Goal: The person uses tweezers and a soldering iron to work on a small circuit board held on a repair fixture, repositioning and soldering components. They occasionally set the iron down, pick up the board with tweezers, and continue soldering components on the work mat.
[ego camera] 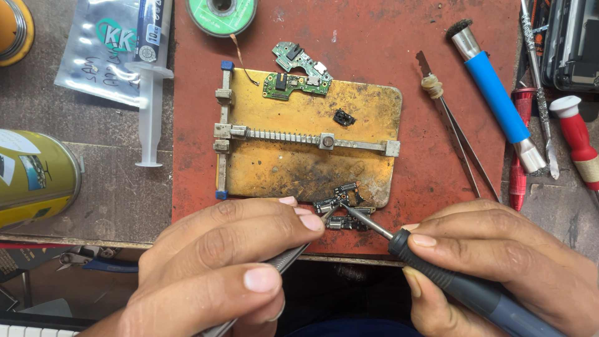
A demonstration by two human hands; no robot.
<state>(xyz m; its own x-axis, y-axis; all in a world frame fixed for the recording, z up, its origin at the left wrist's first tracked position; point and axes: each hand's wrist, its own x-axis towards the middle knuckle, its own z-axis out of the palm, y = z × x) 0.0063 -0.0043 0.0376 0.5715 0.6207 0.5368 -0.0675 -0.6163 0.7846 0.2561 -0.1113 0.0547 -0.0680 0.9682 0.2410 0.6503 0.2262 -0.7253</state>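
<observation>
Surface: I saw a red mat [437,156] on a worn bench, with a scorched brass holder [299,162] on it.
Left hand [224,262]: fingers pinched shut on tweezers [293,256].
Right hand [499,262]: gripped the iron [437,274], its tip at the small board [342,209] by the holder's near edge.
Room: tools crowded the right; bare mat lay between.
Hidden: I couldn't make out the joint.

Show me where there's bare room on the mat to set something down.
Free: the red mat between the brass holder plate and the tweezers, and the strip above the plate's right half. Crowded: the plate's near edge, where the left hand, right hand and small board meet; the tools at right.
</observation>
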